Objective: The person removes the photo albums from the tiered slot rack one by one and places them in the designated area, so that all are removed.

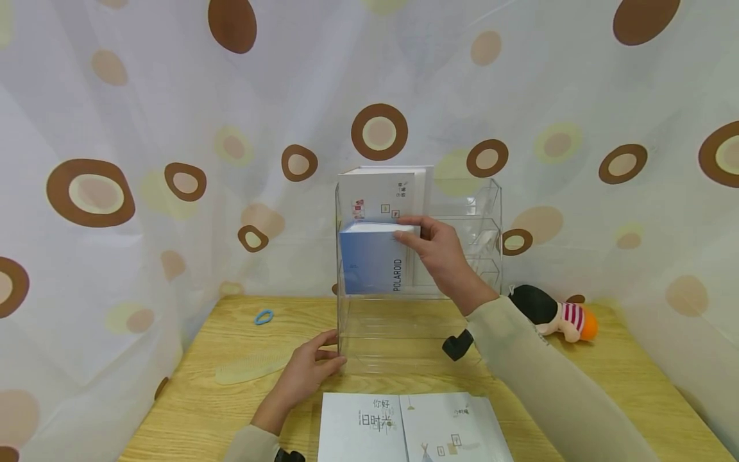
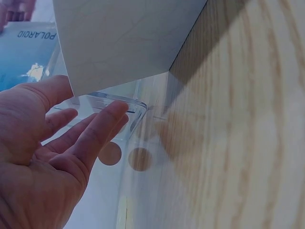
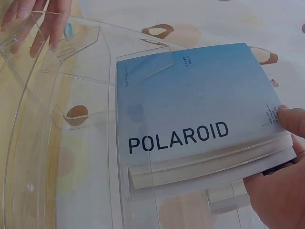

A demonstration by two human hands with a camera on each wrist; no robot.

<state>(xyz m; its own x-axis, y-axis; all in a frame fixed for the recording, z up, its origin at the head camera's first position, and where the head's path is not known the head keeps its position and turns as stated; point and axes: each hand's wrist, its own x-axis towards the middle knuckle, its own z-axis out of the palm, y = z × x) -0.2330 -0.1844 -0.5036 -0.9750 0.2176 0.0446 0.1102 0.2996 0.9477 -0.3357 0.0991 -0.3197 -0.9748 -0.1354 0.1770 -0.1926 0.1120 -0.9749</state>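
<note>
A clear plastic rack (image 1: pixel 398 362) with stacked tiers stands on the table. My right hand (image 1: pixel 441 253) pinches the upper right corner of a blue book (image 1: pixel 369 263) marked POLAROID, which sits in a middle tier. In the right wrist view, the thumb lies on the front cover of this book (image 3: pixel 190 105) and the fingers are behind it. A grey-white book (image 1: pixel 375 186) stands in the tier above. Low on the rack's left side, my left hand (image 1: pixel 308 366) touches the edge with its fingers extended; the left wrist view shows these fingers (image 2: pixel 97 131) loosely spread by the clear plastic.
An open book (image 1: pixel 360 443) with white pages lies in front of the rack. Left of the rack are a pale yellow comb (image 1: pixel 248 370) and a small blue ring (image 1: pixel 263 312). A doll (image 1: pixel 534 306) with an orange end lies to the right. A spotted curtain (image 1: pixel 288 77) hangs behind.
</note>
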